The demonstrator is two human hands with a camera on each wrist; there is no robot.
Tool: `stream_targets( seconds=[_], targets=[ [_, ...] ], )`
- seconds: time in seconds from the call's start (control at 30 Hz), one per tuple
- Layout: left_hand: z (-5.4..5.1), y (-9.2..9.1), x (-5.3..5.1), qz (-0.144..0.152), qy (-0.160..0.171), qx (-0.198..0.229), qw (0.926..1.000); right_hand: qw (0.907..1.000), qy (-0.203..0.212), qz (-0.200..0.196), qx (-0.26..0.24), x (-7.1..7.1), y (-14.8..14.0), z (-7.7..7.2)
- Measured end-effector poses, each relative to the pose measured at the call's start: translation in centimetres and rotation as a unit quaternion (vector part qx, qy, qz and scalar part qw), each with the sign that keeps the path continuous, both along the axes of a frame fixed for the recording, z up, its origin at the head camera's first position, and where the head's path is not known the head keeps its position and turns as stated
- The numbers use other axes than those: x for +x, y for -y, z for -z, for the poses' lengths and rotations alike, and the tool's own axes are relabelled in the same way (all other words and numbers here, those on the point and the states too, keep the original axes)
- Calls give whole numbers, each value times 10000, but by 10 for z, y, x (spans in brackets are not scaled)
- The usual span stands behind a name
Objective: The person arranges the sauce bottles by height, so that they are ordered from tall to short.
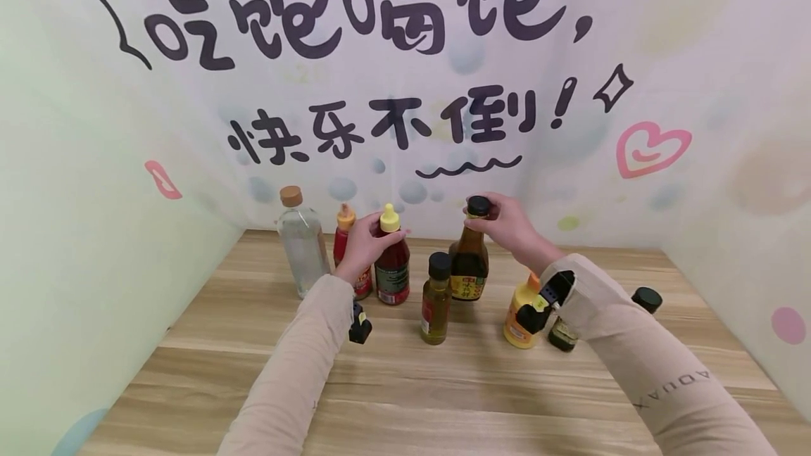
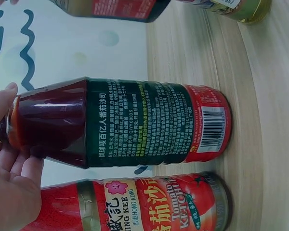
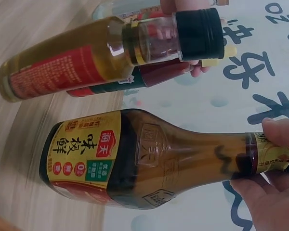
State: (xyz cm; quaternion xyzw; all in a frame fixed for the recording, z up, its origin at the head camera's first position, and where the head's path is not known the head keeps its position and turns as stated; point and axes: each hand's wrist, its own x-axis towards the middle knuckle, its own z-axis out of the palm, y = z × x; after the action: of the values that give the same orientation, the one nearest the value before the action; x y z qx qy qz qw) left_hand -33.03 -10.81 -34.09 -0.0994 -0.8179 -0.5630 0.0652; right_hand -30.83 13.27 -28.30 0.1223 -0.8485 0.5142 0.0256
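the soy bottle [image 1: 467,259] is held upright by the right hand [image 1: 509,225], its neck pinched between the fingers [image 3: 254,191], its body below them, behind the oil bottle [image 1: 435,312]; contact with the surface [image 1: 405,400] cannot be told. left of it, the upright sauce bottle [image 1: 393,274] is gripped by the left hand [image 1: 362,246].

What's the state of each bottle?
Clear bottle: brown cap on, upright.
Red ketchup bottle: orange cap on, upright.
Dark red sauce bottle: yellow cap on, upright, left hand gripping it.
Small golden bottle: black cap on, upright.
Tall brown bottle: black cap on, upright, neck in right hand.
Yellow bottle: upright, partly hidden.
Dark bottle: mostly hidden by sleeve.
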Motion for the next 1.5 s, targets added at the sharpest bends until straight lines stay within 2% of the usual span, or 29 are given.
stream_targets(
  seconds=[0.2, 0.37, 0.7, 0.87, 0.97, 1.5],
  targets=[
    [-1, 0, 0, -36, 11, -64, 10000, 9999, 14, 42, -134, -9, 10, 4],
    [0, 0, 1, -53, 63, -62, 9999, 9995, 105, -85, -283, -16, 17, 8],
    [-1, 0, 0, -31, -63, -73, 9999, 9967, 368, -236, -683, -24, 25, 21],
    [0, -1, 1, -35, -122, -5, 9999, 9956, 345, -382, -789, -28, 27, 27],
    [0, -1, 1, -45, -143, 45, 9999, 9950, 323, -487, -811, -31, 29, 29],
    [0, 0, 0, -82, -44, -55, 9999, 9945, 559, -505, -721, -37, 35, 36]
  ],
)
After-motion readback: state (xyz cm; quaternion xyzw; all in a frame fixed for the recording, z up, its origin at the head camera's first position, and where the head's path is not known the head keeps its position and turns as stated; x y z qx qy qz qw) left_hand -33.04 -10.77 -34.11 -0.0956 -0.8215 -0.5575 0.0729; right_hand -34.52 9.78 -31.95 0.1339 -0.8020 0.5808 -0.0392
